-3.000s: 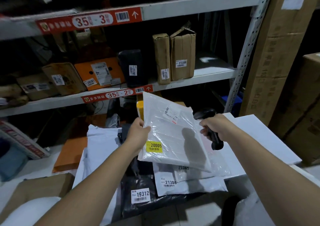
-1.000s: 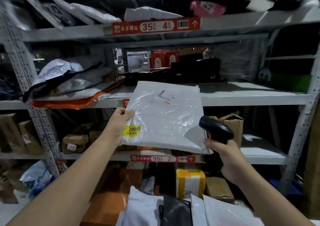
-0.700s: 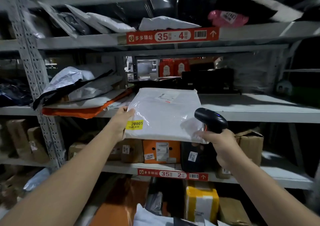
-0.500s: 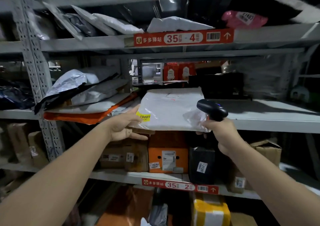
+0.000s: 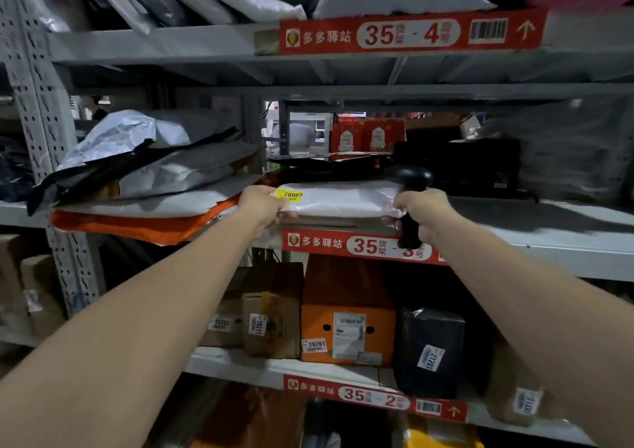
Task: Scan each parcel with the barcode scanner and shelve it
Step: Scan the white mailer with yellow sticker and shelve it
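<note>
the white plastic mailer parcel [image 5: 338, 197] lies nearly flat at the centre of the frame, resting on the front edge of the grey metal shelf [image 5: 549, 231] whose red label reads 35-3. its yellow sticker [image 5: 290, 194], printed 20005, sits at the parcel's near left corner. the left hand [image 5: 261, 207] grips that left corner, fingers curled around the edge with the thumb on top beside the sticker. the right hand [image 5: 423, 215] is at the parcel's right end, fingers wrapped tight around the grip of the black barcode scanner [image 5: 409, 204]; the scanner's head rises above the fist and its handle end pokes out below, in front of the red shelf label [image 5: 356, 245]. the parcel's crinkled right corner touches the right hand; whether any finger pinches it cannot be told.

left of the parcel, on the same shelf, is a pile of grey, white and black poly bags on top of an orange mailer [image 5: 137, 226]. on the shelf below, at lower centre of the frame, stand brown cartons, an orange box [image 5: 346, 334] tagged 20201 and a black-wrapped parcel [image 5: 429, 348].
</note>
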{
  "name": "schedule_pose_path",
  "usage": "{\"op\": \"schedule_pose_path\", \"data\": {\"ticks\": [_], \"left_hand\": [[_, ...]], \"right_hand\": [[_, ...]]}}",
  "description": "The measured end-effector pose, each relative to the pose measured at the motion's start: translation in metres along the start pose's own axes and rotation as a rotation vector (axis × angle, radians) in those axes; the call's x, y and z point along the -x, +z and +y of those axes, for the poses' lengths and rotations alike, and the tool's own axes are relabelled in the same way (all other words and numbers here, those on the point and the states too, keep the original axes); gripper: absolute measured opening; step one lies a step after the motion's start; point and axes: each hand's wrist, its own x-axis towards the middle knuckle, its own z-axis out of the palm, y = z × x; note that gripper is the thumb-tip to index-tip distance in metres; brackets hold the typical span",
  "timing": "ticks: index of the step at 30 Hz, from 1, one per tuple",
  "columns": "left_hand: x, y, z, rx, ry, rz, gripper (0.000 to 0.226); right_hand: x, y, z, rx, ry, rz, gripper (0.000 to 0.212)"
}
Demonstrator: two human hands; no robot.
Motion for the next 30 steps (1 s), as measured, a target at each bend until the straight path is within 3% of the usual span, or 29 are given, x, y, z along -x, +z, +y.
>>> {"op": "schedule_pose_path", "data": {"ticks": [5, 7, 9, 17, 21, 30], "left_hand": [[-0.018, 0.004, -0.009, -0.211, 0.007, 0.041, 0.004], [-0.018, 0.000, -0.008, -0.255, 0.039, 0.045, 0.030], [-0.007, -0.005, -0.008, -0.176, 0.017, 0.028, 0.039], [0.049, -0.033, -0.033, -0.067, 0.017, 0.031, 0.041], [0.087, -0.037, -0.025, -0.049, 0.003, 0.027, 0.035], [0.198, 0.003, -0.042, -0.029, -0.116, -0.032, 0.031]], "right_hand": [[-0.019, 0.003, -0.004, 0.160, 0.091, 0.034, 0.030], [-0.017, -0.004, -0.007, 0.257, 0.067, 0.064, 0.030], [-0.007, -0.014, -0.007, 0.293, 0.065, 0.053, 0.021], [0.035, -0.053, 0.013, 0.175, 0.007, 0.053, 0.028], [0.072, -0.075, 0.014, 0.093, 0.014, 0.011, 0.022], [0.177, -0.150, 0.062, 0.013, 0.079, -0.006, 0.019]]}}
